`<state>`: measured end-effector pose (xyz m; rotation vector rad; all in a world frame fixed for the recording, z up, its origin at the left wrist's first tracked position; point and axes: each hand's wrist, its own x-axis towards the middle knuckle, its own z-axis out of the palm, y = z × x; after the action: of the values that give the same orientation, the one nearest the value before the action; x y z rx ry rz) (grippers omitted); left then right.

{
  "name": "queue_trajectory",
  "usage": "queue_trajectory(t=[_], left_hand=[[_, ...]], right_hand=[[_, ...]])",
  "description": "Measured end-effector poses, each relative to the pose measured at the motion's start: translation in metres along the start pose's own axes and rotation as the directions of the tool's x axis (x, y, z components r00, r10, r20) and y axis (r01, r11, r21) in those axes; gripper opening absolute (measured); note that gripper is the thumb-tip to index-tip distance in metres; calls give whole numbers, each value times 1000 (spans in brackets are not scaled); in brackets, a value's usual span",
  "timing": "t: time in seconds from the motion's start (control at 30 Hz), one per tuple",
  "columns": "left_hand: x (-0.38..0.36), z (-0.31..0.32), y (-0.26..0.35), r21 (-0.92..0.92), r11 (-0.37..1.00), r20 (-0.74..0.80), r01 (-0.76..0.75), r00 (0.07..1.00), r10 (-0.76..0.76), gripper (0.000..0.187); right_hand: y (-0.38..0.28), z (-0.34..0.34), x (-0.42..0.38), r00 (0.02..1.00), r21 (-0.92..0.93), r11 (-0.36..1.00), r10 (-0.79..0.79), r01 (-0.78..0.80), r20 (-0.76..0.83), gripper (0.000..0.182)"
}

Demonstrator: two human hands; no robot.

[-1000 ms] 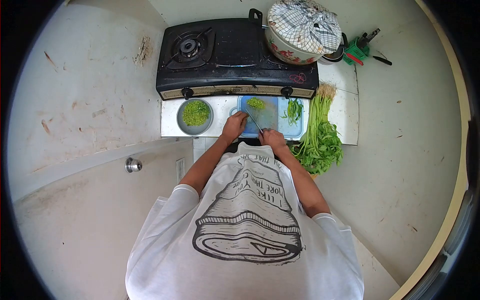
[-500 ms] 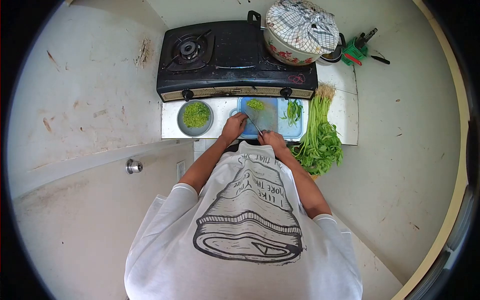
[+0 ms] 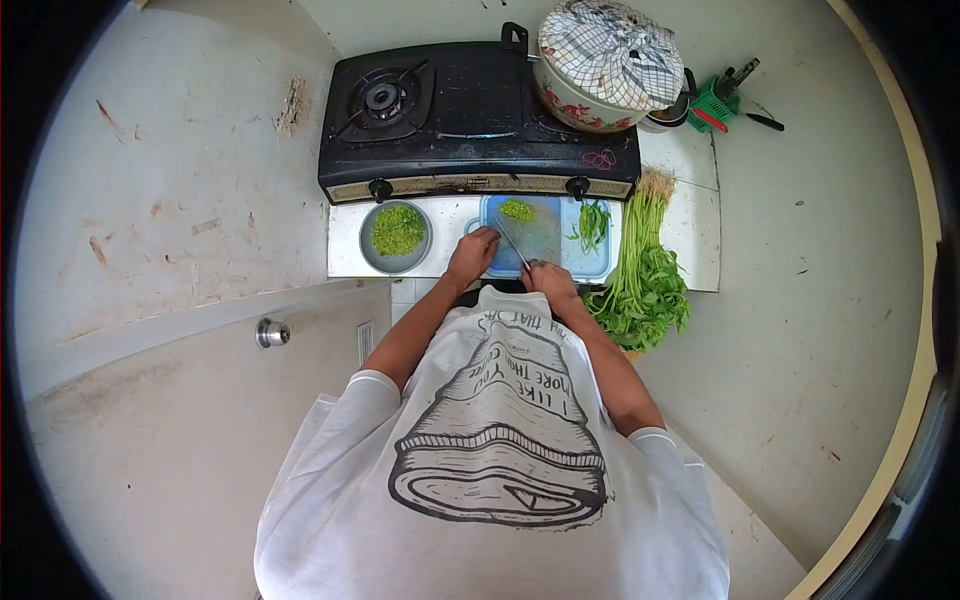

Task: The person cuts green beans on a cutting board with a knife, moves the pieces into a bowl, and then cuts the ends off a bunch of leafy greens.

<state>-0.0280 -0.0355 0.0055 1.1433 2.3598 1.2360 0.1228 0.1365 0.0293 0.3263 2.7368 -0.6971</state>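
From the head view, my right hand [image 3: 548, 281] has its fingers clamped around the handle of the knife [image 3: 514, 247], whose thin blade slants up and left across the blue cutting board [image 3: 545, 240]. My left hand [image 3: 473, 253] lies on the board's left edge, fingers drawn together and curled down onto the board beside the blade; what they pin is too small to tell. Compared with half a second ago, both hands sit in almost the same spot and the knife keeps the same slant; the whole scene has merely slid a touch to the right and down in the view, so my head moved more than my hands did. A small heap of chopped greens [image 3: 517, 210] rests at the far end of the board, a few uncut green stems [image 3: 592, 222] lie on its right part, and a grey bowl [image 3: 397, 231] filled with chopped greens stands just left of the board. All of this sits on a narrow white bench [image 3: 345, 250]. A long bunch of leafy greens [image 3: 642, 270] lies along the bench's right side, roots toward the wall. Behind the board is a black gas stove [image 3: 470, 110] carrying a flowered pot [image 3: 600, 70] covered with a checked cloth. Pale, scuffed walls [image 3: 170, 180] close the room in on my left.
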Motion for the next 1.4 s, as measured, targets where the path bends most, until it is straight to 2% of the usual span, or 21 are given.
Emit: queue_trajectory(t=[0.3, 0.4, 0.6, 0.8, 1.1, 1.2, 1.3, 1.4], left_hand=[[1, -5, 5, 16, 999, 36, 31, 999, -32, 14], [1, -6, 5, 8, 999, 40, 34, 999, -35, 13], [-2, -5, 5, -16, 999, 12, 46, 999, -45, 11], [-3, -1, 1, -37, 998, 13, 45, 999, -44, 11], [-2, -2, 1, 0, 1000, 17, 30, 999, -30, 10], [-3, -2, 2, -9, 999, 20, 36, 999, -36, 10], [-2, -2, 3, -29, 999, 22, 36, 999, -35, 10], [-2, -2, 2, -22, 998, 25, 61, 998, -61, 10]], right_hand=[[-5, 3, 5, 999, -28, 1000, 3, -2, 33, 36], [-6, 9, 14, 1000, -20, 1000, -13, 13, -27, 36], [-5, 9, 12, 999, -30, 999, -12, 10, -45, 37], [-4, -1, 2, 999, -26, 999, 28, -28, 19, 41], [-8, 4, 10, 999, -51, 999, -15, 17, 33, 39], [-10, 7, 17, 999, -34, 999, -40, 39, -14, 38], [-10, 7, 18, 1000, -69, 998, 7, -6, 6, 38], [-6, 6, 9, 1000, -53, 999, -13, 13, -2, 39]])
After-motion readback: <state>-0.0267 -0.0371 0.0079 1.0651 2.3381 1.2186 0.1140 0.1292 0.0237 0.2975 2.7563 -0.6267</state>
